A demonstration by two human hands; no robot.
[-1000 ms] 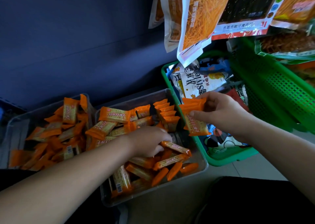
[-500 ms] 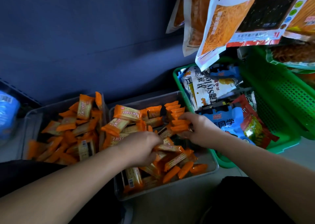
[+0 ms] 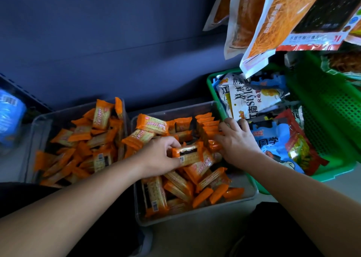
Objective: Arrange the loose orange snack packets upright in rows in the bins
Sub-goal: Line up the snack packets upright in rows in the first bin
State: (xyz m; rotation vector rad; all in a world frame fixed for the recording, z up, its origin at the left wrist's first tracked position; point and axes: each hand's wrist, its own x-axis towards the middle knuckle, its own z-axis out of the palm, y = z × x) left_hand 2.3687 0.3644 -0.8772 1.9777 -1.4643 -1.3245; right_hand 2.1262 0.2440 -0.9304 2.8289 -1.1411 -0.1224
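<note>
A dark blue back panel (image 3: 97, 41) is filling the upper left of the view. At the right, a green plastic basket (image 3: 212, 84) is holding a jumble of mixed snack bags in white, blue and red. Above it, large white and orange snack bags (image 3: 273, 22) are hanging down, and the lowest corner is dipping in front of the basket's far rim. Two clear plastic bins are sitting side by side to the left of the basket. The left clear bin (image 3: 39, 123) is carrying a loose heap of orange snack packets (image 3: 82, 147) lying at all angles. The right clear bin (image 3: 195, 215), just beside the basket, is holding more loose orange packets (image 3: 175, 182) in its near half. A short row of upright orange packets (image 3: 207, 123) is standing on edge in its far right corner. A blue wrapped pack (image 3: 9, 116) is showing at the far left edge. The hands are working apart, both over the right bin. The right hand (image 3: 236, 145) is lying with its fingers spread on the right end of the upright row, against the bin's right wall. The left hand (image 3: 158, 157) is curling its fingers and thumb round one orange packet with a dark band (image 3: 187, 155), holding it flat just above the loose pile in the middle of the bin.
</note>
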